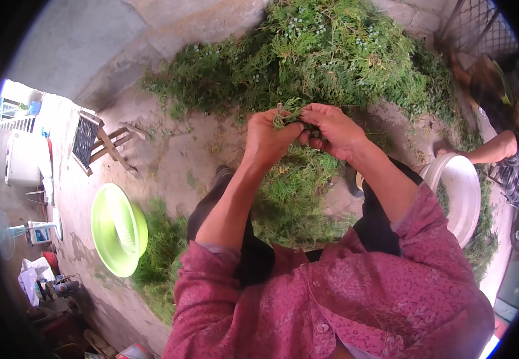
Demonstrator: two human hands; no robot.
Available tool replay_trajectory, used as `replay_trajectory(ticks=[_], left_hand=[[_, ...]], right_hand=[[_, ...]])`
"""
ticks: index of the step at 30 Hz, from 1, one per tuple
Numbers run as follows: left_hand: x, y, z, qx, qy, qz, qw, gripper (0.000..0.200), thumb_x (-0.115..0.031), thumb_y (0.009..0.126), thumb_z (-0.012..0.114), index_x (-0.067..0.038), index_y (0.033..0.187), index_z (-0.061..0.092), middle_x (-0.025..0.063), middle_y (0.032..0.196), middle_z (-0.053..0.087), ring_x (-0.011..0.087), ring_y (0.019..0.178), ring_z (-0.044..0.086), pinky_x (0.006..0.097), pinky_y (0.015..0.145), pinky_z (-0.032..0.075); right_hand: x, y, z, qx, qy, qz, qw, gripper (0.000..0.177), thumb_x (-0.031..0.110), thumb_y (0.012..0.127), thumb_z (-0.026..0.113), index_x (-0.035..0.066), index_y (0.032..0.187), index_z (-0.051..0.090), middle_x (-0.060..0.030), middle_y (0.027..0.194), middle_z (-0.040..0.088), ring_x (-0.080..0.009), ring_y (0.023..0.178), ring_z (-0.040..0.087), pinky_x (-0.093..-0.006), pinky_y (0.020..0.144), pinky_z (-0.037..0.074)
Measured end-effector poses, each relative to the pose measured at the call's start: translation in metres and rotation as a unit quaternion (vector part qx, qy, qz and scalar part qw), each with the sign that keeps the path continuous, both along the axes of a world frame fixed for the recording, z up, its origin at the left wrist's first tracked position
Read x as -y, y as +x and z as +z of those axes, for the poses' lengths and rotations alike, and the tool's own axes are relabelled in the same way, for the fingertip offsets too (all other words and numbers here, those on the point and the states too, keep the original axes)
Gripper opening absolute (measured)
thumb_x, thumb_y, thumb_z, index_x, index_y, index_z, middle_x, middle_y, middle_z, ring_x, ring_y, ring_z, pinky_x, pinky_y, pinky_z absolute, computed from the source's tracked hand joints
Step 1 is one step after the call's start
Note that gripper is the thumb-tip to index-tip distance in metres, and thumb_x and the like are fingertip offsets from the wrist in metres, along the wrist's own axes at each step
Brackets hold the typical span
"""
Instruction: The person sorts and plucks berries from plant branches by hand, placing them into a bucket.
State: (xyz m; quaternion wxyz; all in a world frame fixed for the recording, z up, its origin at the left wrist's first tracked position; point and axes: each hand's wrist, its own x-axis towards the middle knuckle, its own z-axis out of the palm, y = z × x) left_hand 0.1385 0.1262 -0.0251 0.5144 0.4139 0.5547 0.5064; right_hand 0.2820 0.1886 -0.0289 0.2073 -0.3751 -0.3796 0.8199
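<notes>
A person in a red patterned shirt (355,299) sits on a concrete floor (170,155) with both hands raised and brought together. The left hand (266,136) and the right hand (333,128) meet fingertip to fingertip, each pinched around a small green sprig (287,115). The sprig is held just in front of a large heap of cut greenery (331,54). A smaller pile of greens (292,197) lies on the floor between the person's legs. A lime-green basin (118,230) stands to the left, a white bucket (463,191) to the right, and a small wooden stool (95,140) sits tipped over farther left. At the right edge, another person's arm (497,146) reaches towards the bucket's rim.
</notes>
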Motion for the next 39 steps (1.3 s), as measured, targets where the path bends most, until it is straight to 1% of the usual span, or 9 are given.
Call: replay_trajectory(ticks=[16, 18, 22, 24, 26, 28, 31, 32, 39], left_hand=[[0.000, -0.015, 0.029, 0.125, 0.014, 0.059, 0.990, 0.011, -0.013, 0.075, 0.066, -0.011, 0.072, 0.056, -0.0069, 0.057, 0.042, 0.0048, 0.047, 0.034, 0.0228, 0.043, 0.028], [-0.001, -0.025, 0.030, 0.217, 0.023, 0.051, 0.975, 0.016, -0.012, 0.075, 0.066, -0.013, 0.068, 0.051, -0.0071, 0.055, 0.038, 0.0054, 0.046, 0.031, 0.0242, 0.044, 0.026], [-0.004, -0.037, 0.029, 0.302, 0.020, 0.044, 0.952, 0.017, -0.014, 0.076, 0.066, -0.014, 0.068, 0.051, -0.0064, 0.052, 0.037, 0.0063, 0.045, 0.030, 0.0252, 0.046, 0.027], [-0.004, -0.040, 0.031, 0.321, 0.017, 0.060, 0.945, 0.016, -0.014, 0.077, 0.065, -0.013, 0.068, 0.051, -0.0060, 0.052, 0.037, 0.0065, 0.044, 0.030, 0.0249, 0.046, 0.027], [-0.005, -0.045, 0.029, 0.330, 0.006, 0.063, 0.942, 0.015, -0.015, 0.079, 0.064, -0.013, 0.069, 0.052, -0.0057, 0.051, 0.039, 0.0067, 0.044, 0.031, 0.0251, 0.046, 0.028], [-0.005, -0.046, 0.029, 0.326, 0.019, 0.070, 0.943, 0.016, -0.015, 0.080, 0.063, -0.013, 0.068, 0.051, -0.0056, 0.051, 0.039, 0.0068, 0.045, 0.032, 0.0256, 0.046, 0.029], [-0.002, -0.045, 0.029, 0.325, 0.015, 0.043, 0.945, 0.016, -0.016, 0.079, 0.063, -0.013, 0.068, 0.051, -0.0059, 0.051, 0.039, 0.0069, 0.045, 0.032, 0.0260, 0.046, 0.029], [-0.002, -0.044, 0.027, 0.322, 0.007, 0.046, 0.945, 0.016, -0.016, 0.079, 0.063, -0.013, 0.068, 0.051, -0.0059, 0.052, 0.039, 0.0069, 0.045, 0.032, 0.0261, 0.046, 0.029], [-0.005, -0.041, 0.024, 0.319, -0.003, 0.046, 0.946, 0.020, -0.017, 0.078, 0.064, -0.015, 0.065, 0.050, -0.0063, 0.052, 0.038, 0.0070, 0.045, 0.032, 0.0263, 0.046, 0.030]], right_hand=[[-0.020, 0.079, 0.009, -0.165, 0.047, -0.104, 0.980, 0.009, 0.008, 0.083, 0.056, 0.006, 0.090, 0.052, -0.0027, 0.074, 0.053, -0.0014, 0.051, 0.039, -0.0132, 0.035, 0.025], [0.000, 0.122, 0.048, -0.071, 0.117, -0.311, 0.940, 0.005, 0.005, 0.083, 0.054, 0.007, 0.082, 0.049, -0.0012, 0.069, 0.049, -0.0033, 0.049, 0.038, -0.0147, 0.036, 0.023], [0.021, 0.275, 0.028, 0.136, 0.265, -0.485, 0.822, 0.022, 0.009, 0.085, 0.052, 0.000, 0.105, 0.052, -0.0073, 0.083, 0.058, -0.0083, 0.063, 0.053, -0.0163, 0.040, 0.032], [0.035, 0.346, 0.007, 0.468, 0.309, -0.403, 0.724, 0.035, 0.016, 0.081, 0.056, 0.000, 0.111, 0.051, -0.0123, 0.089, 0.060, -0.0192, 0.077, 0.061, -0.0252, 0.052, 0.046], [0.053, 0.408, -0.034, 0.794, 0.406, -0.052, 0.449, 0.048, 0.023, 0.073, 0.061, 0.003, 0.116, 0.051, -0.0168, 0.094, 0.061, -0.0302, 0.090, 0.060, -0.0376, 0.073, 0.049], [0.068, 0.414, -0.045, 0.835, 0.402, 0.022, 0.374, 0.057, 0.027, 0.068, 0.063, 0.006, 0.119, 0.050, -0.0182, 0.097, 0.061, -0.0348, 0.092, 0.058, -0.0417, 0.085, 0.044], [0.028, 0.366, -0.020, 0.726, 0.351, 0.051, 0.589, 0.039, 0.025, 0.073, 0.059, 0.000, 0.103, 0.060, -0.0181, 0.092, 0.063, -0.0306, 0.088, 0.060, -0.0345, 0.080, 0.045], [0.035, 0.300, 0.013, 0.615, 0.349, -0.122, 0.697, 0.034, 0.024, 0.075, 0.058, -0.001, 0.098, 0.062, -0.0175, 0.091, 0.064, -0.0275, 0.087, 0.060, -0.0323, 0.078, 0.045], [0.000, 0.067, 0.042, 0.219, 0.395, 0.085, 0.888, 0.036, 0.023, 0.082, 0.059, -0.002, 0.108, 0.056, -0.0065, 0.093, 0.061, -0.0135, 0.083, 0.055, -0.0257, 0.075, 0.044]])
